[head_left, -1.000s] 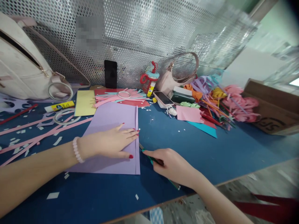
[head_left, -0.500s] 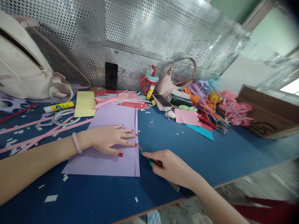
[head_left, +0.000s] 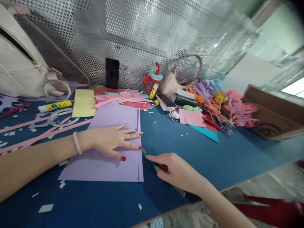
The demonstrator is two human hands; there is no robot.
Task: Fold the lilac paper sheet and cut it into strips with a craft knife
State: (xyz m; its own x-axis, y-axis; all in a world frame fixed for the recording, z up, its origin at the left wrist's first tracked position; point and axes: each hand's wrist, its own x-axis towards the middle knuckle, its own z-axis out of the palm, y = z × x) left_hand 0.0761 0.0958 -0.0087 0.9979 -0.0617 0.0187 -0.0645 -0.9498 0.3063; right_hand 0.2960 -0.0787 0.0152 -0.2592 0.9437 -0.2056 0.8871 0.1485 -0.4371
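Observation:
A sheet of purple paper (head_left: 102, 169) lies on the blue table, with a narrow folded strip along its right edge. Pressed flat on the paper is my left hand (head_left: 111, 139), fingers spread and tips near that edge. My right hand (head_left: 172, 169) grips a teal utility knife (head_left: 152, 162), index finger stretched along it. Its blade tip meets the right edge of the paper, just below my left index fingertip. Part of the knife's handle is hidden under my right hand.
Behind the sheet are yellow paper (head_left: 83, 104), pink and blue strips (head_left: 114, 97) and a standing phone (head_left: 112, 73). Left lie a glue stick (head_left: 55, 106) and a tape roll (head_left: 62, 118). Paper flowers (head_left: 239, 107) and a cardboard box (head_left: 268, 117) stand right. White scraps dot the table.
The camera view has shifted slightly. Both hands, the purple paper and the utility knife keep nearly the same positions relative to one another.

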